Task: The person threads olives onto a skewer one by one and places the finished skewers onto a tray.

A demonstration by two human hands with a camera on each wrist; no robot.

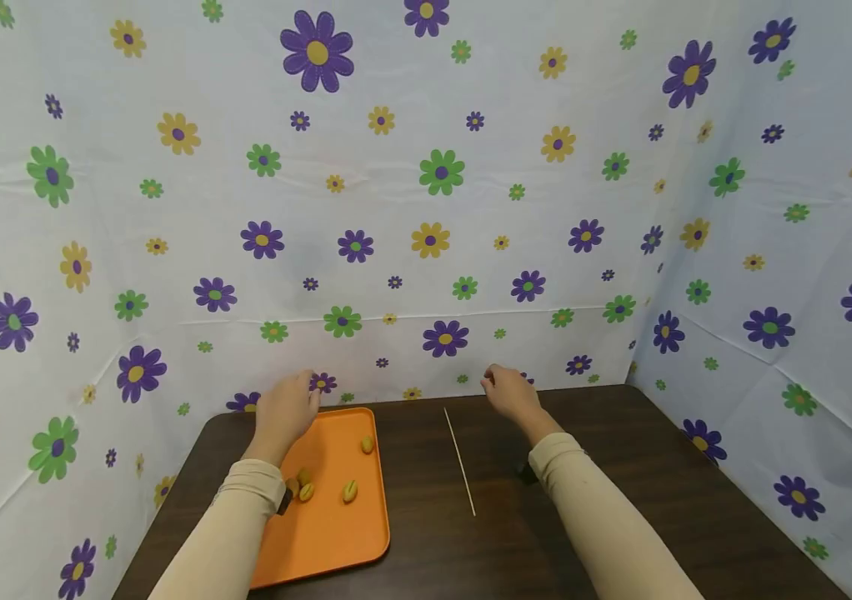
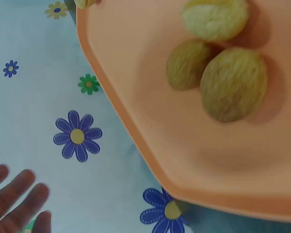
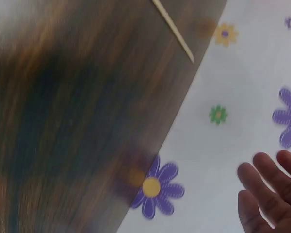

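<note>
My left hand (image 1: 285,417) hovers over the far left part of an orange tray (image 1: 336,542), its fingers loose and holding nothing. In the tray lie several small, golden-brown puffed pieces (image 1: 350,491), like puri shells; the left wrist view shows three of them close together, one a rounded ball (image 2: 234,84). To the right, my right hand (image 1: 514,400) hangs above the table's far edge, fingers relaxed and bent, gripping nothing. Between tray and right hand, a thin wooden skewer (image 1: 460,462) lies on the table, apart from both hands. My left forearm hides part of the tray.
The dark wood-grain table (image 1: 426,542) carries the tray on its left side. A white cloth with printed flowers (image 1: 396,208) hangs directly behind the table and along both sides. A small dark object (image 1: 526,472) shows beside the right wrist.
</note>
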